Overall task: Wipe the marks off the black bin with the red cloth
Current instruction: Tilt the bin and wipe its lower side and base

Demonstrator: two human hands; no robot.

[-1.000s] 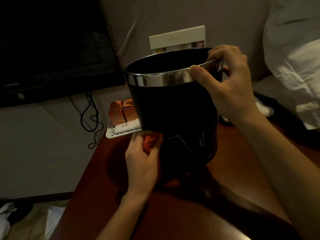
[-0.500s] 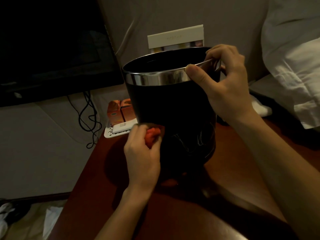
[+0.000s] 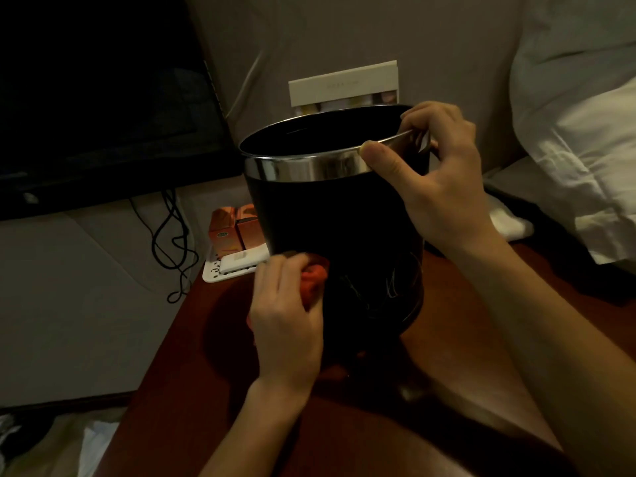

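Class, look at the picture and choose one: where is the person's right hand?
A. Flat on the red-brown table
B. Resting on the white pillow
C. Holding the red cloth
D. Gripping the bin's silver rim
D: the right hand has its thumb on the outside of the silver rim of the black bin and its fingers curled over the edge, while the left hand holds the red cloth.

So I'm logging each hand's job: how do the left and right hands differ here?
The left hand sits low against the black bin, bunching the red cloth; the right hand is high, pinching the silver rim. The left wipes; the right steadies. Both touch the bin.
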